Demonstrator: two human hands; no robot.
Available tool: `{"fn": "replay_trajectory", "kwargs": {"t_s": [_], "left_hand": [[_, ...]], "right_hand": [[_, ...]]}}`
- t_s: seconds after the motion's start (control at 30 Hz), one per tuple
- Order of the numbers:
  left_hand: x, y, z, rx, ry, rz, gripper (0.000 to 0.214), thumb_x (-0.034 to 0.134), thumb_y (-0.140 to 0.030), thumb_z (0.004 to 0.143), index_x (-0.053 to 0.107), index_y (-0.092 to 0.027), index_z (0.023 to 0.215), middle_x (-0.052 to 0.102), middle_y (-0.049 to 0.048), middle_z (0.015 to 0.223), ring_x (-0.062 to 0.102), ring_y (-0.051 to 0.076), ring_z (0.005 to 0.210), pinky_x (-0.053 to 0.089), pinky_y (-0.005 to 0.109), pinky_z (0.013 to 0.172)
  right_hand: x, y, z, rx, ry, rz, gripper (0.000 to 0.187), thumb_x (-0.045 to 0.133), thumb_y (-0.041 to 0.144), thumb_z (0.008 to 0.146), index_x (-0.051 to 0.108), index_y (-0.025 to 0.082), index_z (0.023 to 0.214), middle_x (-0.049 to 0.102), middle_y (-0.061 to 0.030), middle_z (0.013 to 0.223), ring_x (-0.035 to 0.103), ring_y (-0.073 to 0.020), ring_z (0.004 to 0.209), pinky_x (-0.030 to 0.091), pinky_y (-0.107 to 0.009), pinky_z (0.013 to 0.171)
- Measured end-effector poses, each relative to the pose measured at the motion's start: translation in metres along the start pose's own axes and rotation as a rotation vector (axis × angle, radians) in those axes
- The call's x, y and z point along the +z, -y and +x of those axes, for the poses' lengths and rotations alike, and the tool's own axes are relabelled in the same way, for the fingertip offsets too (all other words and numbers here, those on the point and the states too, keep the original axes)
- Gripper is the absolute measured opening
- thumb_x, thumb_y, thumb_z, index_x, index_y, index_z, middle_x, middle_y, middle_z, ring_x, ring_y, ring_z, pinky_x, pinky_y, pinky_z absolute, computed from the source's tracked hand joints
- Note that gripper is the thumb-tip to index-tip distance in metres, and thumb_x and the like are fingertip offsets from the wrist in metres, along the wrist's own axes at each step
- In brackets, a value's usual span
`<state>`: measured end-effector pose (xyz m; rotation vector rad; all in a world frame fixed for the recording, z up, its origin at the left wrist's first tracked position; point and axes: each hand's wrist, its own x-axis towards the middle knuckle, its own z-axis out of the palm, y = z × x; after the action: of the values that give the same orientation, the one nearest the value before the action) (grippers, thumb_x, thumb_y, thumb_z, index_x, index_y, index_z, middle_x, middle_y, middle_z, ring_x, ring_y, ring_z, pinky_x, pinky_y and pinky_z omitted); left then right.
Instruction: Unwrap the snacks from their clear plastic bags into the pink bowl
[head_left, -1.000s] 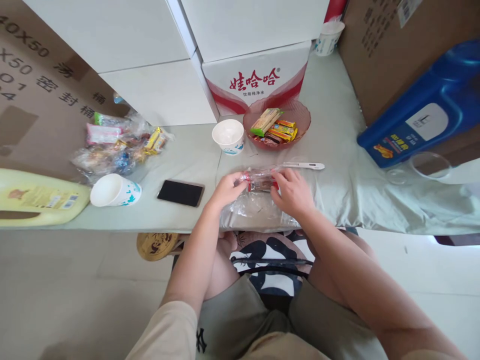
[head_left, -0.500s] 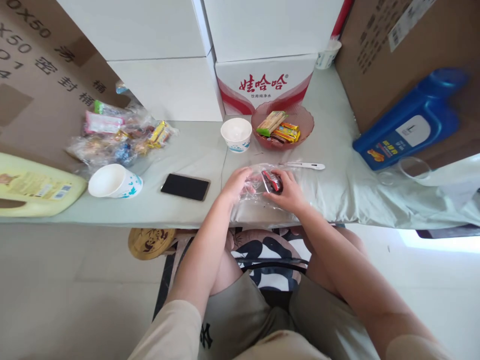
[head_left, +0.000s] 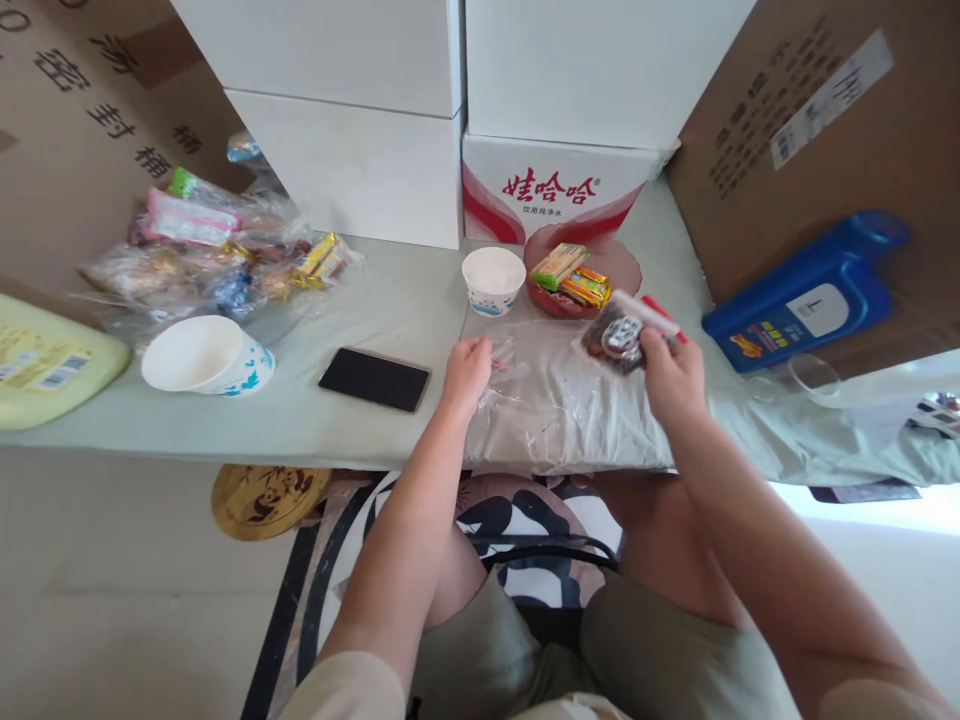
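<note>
My right hand (head_left: 673, 375) is closed on a snack packet (head_left: 616, 335), holding it up by its right side. The packet has a dark face with a black-and-white print and a pale and red edge. Closed fingers of my left hand (head_left: 469, 375) pinch the left edge of a clear plastic bag (head_left: 540, 395), which lies flat and crumpled on the cloth between my hands. Behind the bag stand a white paper bowl (head_left: 493, 280) and a pink glass bowl (head_left: 626, 268) with several wrapped snacks (head_left: 562, 266) in it.
A phone (head_left: 375, 378) lies left of my left hand. Farther left are another paper bowl (head_left: 202, 360), a heap of wrapped snacks (head_left: 225, 250) and a yellow jug (head_left: 56, 360). At right, a blue bottle (head_left: 814, 290) leans beside a clear cup (head_left: 817, 378). White boxes (head_left: 345, 160) stand behind.
My right hand has moved right and up with the packet, away from the plastic bag. My left hand stays at the bag, its fingers now closed. The view has shifted slightly.
</note>
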<state>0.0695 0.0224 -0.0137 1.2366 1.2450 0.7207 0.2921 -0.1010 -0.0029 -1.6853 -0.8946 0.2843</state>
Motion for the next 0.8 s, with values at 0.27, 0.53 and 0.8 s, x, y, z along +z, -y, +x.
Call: {"fn": "replay_trajectory", "kwargs": {"t_s": [0.27, 0.53, 0.8], "left_hand": [[0.007, 0.006, 0.007, -0.037, 0.123, 0.049, 0.021, 0.05, -0.029, 0.086, 0.055, -0.02, 0.068, 0.066, 0.0032, 0.061, 0.065, 0.016, 0.058, 0.033, 0.021, 0.045], [-0.002, 0.015, 0.025, 0.198, 0.073, 0.351, 0.019, 0.069, -0.027, 0.078, 0.064, -0.021, 0.094, 0.072, 0.0077, 0.1, 0.069, 0.023, 0.091, 0.054, 0.033, 0.08], [-0.017, 0.005, -0.026, 0.698, 0.445, 0.731, 0.059, 0.081, -0.033, 0.072, 0.065, -0.025, 0.129, 0.06, 0.0102, 0.146, 0.044, 0.033, 0.146, 0.031, 0.049, 0.124]], "right_hand": [[0.019, 0.045, 0.138, 0.225, -0.123, -0.286, 0.027, 0.068, 0.03, 0.081, 0.065, 0.02, 0.106, 0.067, -0.0073, 0.101, 0.066, -0.0236, 0.092, 0.056, -0.049, 0.091], [-0.004, -0.003, -0.038, -0.479, 0.726, -0.383, 0.025, 0.056, 0.032, 0.092, 0.07, 0.024, 0.111, 0.074, -0.0107, 0.109, 0.07, -0.0273, 0.102, 0.056, -0.048, 0.094], [-0.024, -0.039, -0.07, -0.364, 0.882, -0.568, 0.088, 0.081, 0.056, 0.072, 0.053, 0.024, 0.15, 0.042, -0.0165, 0.162, 0.031, -0.0422, 0.153, 0.025, -0.068, 0.121]]}}
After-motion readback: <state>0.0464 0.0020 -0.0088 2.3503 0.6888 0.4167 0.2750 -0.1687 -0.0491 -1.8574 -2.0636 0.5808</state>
